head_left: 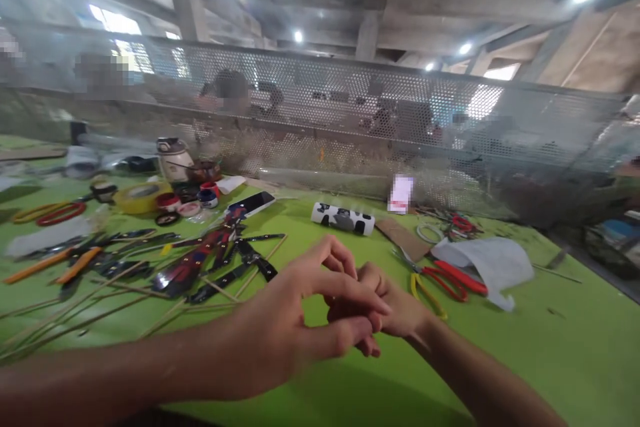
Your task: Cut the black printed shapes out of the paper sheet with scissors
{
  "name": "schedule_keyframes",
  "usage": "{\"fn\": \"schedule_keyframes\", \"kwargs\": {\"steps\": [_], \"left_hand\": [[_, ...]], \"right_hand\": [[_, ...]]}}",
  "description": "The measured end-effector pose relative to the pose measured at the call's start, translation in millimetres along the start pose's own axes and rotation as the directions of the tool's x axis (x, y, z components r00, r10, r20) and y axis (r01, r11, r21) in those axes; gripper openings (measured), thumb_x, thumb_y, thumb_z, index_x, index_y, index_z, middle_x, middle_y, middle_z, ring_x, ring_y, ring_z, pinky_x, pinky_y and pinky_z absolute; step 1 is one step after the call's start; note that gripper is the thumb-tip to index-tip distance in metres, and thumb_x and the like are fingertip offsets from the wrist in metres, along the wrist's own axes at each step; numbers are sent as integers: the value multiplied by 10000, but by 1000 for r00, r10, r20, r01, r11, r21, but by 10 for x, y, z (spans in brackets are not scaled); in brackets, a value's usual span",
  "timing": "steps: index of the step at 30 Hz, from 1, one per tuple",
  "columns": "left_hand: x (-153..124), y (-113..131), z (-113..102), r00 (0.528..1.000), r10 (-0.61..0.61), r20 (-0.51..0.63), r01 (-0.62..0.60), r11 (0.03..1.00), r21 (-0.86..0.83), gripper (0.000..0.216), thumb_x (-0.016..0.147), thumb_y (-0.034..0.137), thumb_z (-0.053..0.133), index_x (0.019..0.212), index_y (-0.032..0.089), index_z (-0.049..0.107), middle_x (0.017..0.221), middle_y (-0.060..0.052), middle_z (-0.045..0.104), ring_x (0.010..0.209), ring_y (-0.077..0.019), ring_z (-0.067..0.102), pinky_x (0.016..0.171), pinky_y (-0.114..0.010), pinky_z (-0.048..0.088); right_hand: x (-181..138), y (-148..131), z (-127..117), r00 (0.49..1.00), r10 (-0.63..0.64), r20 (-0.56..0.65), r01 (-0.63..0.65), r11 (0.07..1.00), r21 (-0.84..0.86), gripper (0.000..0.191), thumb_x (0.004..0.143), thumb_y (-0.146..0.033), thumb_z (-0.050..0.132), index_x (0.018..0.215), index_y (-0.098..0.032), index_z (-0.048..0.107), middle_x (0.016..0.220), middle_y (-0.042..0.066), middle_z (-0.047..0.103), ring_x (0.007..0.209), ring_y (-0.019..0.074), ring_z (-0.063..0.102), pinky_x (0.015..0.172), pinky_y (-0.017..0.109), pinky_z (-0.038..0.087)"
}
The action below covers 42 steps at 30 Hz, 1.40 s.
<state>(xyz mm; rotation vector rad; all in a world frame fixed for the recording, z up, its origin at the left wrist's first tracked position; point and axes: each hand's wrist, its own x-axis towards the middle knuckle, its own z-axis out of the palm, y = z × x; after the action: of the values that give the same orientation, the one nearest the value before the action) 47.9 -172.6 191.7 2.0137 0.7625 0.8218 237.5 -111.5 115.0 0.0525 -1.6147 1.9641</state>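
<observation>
Containers: small round pots [169, 201] sit in a cluster at far left of the bench [550, 347], red and blue rims, contents too blurred to tell. A pale jar [174, 159] stands behind them with a yellow tape roll [143, 198] just beside.

Surface: green bench, cluttered on the left and barer on the right. A perforated metal screen [350, 107] runs along the far edge, with blurred people behind it. Concrete beams and ceiling lights overhead.

Hands: left hand [295, 323] and right hand [395, 310] meet low over the bench, centre frame, touching. The right hand is curled closed. The left hand's fingers fold loosely over it; can't tell if anything is pinched between them.

Nearest thing: scissors [440, 280] with red and yellow handles, flat on the bench just beyond the right hand, untouched.

Around:
- white sheet [485, 260] touching the scissors' far side
- black-and-white patterned cylinder [343, 219] on its side, further back
- phone [251, 203] left of the cylinder
- dark patterned strips [210, 260] over thin bamboo sticks [100, 300], left of the left hand
- orange-handled tools [55, 263] at far left

Nothing lies between the hands and the scissors.
</observation>
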Motion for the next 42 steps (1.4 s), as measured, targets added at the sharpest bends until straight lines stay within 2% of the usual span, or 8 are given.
{"fn": "schedule_keyframes", "kwargs": {"steps": [9, 15, 19, 21, 24, 27, 34, 42], "left_hand": [[55, 19, 321, 999, 2, -43, -9, 987, -161, 161, 816, 223, 696, 895, 331, 785, 1011, -33, 516, 1065, -211, 507, 998, -392, 440], [99, -7, 392, 999, 6, -46, -13, 989, -145, 168, 784, 175, 700, 835, 302, 797, 1047, -36, 491, 1089, -209, 495, 1068, -393, 380], [129, -99, 409, 1000, -16, -7, 14, 983, -186, 171, 792, 149, 687, 854, 278, 779, 1040, -29, 490, 1085, -206, 513, 1050, -388, 400], [142, -174, 415, 999, -33, -9, 30, 963, -268, 178, 817, 141, 663, 915, 270, 736, 1038, -24, 498, 1064, -202, 534, 988, -374, 449], [152, -303, 446, 997, -36, -72, 6, 922, -387, 173, 843, 124, 623, 955, 253, 650, 1027, -21, 501, 996, -189, 558, 882, -348, 495], [145, -409, 515, 987, -9, -163, -46, 943, -329, 129, 860, 133, 626, 935, 238, 618, 1004, -20, 507, 957, -177, 557, 851, -331, 485], [141, -507, 733, 929, 38, -369, -129, 965, -226, 114, 897, 141, 634, 905, 240, 578, 932, 1, 539, 892, -146, 561, 791, -284, 481], [184, -596, 787, 925, -59, -375, -75, 940, -333, 79, 895, 164, 660, 885, 231, 621, 929, 7, 569, 871, -132, 590, 789, -262, 516]], "right_hand": [[-248, -281, 179, 989, 117, -94, -130, 981, -144, 385, 835, -449, 735, 582, -162, 685, 460, -32, 545, 412, 70, 454, 442, 201, 383], [-351, -423, 71, 988, 136, -70, -153, 893, -423, 299, 879, -407, 693, 718, -168, 772, 546, -13, 576, 486, 82, 486, 528, 231, 413], [-394, -455, 34, 988, 150, -42, -152, 873, -464, 299, 908, -384, 662, 752, -152, 767, 519, -26, 548, 462, 81, 482, 507, 221, 412], [-415, -472, 63, 983, 145, -111, -181, 850, -495, 324, 907, -409, 660, 763, -132, 750, 505, -35, 533, 443, 77, 479, 482, 208, 406], [-440, -495, 157, 955, 36, -295, -228, 725, -650, 360, 907, -406, 665, 687, -123, 691, 498, -40, 524, 439, 65, 466, 456, 185, 363], [-453, -469, 253, 917, -121, -380, -250, 567, -785, 449, 941, -411, 617, 583, -141, 608, 487, -48, 492, 442, 57, 433, 459, 188, 328], [-495, -319, 294, 867, -307, -392, -293, 321, -901, 343, 970, -281, 576, 660, -153, 648, 499, -49, 512, 461, 69, 465, 501, 196, 349], [-568, -258, 221, 862, -385, -331, -298, 144, -944, 353, 989, -261, 538, 672, -148, 646, 533, -23, 554, 485, 84, 466, 499, 218, 318]]}}
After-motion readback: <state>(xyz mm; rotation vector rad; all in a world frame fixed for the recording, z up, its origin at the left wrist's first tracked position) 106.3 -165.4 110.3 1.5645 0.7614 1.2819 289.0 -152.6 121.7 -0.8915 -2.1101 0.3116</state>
